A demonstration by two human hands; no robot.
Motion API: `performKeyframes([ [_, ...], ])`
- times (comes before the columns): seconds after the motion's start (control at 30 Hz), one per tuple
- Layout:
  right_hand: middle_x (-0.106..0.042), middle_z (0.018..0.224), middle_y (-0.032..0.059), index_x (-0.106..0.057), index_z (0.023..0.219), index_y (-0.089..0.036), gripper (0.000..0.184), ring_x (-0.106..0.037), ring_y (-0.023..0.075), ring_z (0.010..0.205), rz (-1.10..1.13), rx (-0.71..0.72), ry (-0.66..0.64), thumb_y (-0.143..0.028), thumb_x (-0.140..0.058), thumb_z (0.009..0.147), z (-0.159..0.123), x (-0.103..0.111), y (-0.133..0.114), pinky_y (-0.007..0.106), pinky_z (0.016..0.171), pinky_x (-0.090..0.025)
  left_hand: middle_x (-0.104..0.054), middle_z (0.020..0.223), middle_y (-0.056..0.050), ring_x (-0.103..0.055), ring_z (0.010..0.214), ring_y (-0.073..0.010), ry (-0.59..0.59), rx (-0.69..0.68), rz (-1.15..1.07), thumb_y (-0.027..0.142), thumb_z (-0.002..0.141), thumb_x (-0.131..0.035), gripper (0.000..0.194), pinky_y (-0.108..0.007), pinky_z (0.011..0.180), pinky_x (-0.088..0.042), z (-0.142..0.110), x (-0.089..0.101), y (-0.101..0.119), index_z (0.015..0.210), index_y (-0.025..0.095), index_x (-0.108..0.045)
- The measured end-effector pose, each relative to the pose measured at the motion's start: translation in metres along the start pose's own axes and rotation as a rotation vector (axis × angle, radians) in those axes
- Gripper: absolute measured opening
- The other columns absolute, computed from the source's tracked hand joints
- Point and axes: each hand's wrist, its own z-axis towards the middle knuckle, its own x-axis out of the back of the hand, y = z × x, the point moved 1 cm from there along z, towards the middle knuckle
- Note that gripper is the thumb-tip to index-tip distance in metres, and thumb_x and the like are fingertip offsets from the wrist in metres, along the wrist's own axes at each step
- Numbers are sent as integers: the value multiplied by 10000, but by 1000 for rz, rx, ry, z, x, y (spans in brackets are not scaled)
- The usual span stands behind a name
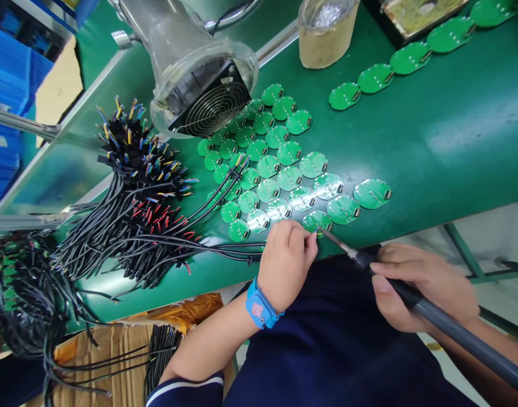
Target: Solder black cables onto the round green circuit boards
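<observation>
My left hand, with a blue wrist strap, is closed in a pinch on a black cable that runs in from the left. Its fingertips are at the lower edge of a round green circuit board. A soldering iron is gripped in my right hand, fingers wrapped round its dark handle. The iron's tip meets this board's edge close to my left fingertips; the wire ends there are too small to make out. Rows of similar green boards lie just beyond.
A fume extractor with a fan grille stands over the far boards. Bundled black cables with coloured ends lie at left. At the back are a tan-wrapped container and a board strip. A cardboard box sits below the table's edge.
</observation>
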Motion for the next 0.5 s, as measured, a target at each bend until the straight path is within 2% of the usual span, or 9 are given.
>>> performKeyframes([
  [0.1,-484,535,-16,-560,727,-190,51,-505,117,496,-59,0,-59,-197,-510,736,-2,0,-2,279,491,-459,-538,834,-66,-498,815,-168,-25,29,-33,179,865,-513,77,-328,738,-467,1,2,0,795,149,-502],
  [0.23,-500,544,-17,-568,757,-184,52,-528,117,513,-29,-34,-34,-192,-520,741,-1,2,-2,280,507,-468,-531,839,-60,-492,818,-158,-45,50,-96,173,866,-516,70,-316,750,-457,2,5,-1,802,144,-512],
  [0.33,-545,580,-6,-571,803,-180,77,-557,128,538,-48,0,-10,-190,-541,733,1,3,-2,283,514,-484,-529,836,-60,-492,818,-158,-39,55,-113,168,866,-515,71,-315,750,-453,2,6,-1,800,142,-514],
  [0.5,-504,548,-16,-576,771,-189,65,-527,118,507,-27,-14,-63,-192,-525,730,1,5,-1,275,483,-461,-522,846,-57,-488,816,-162,-58,79,-145,177,867,-507,80,-326,755,-460,3,6,0,791,153,-512],
])
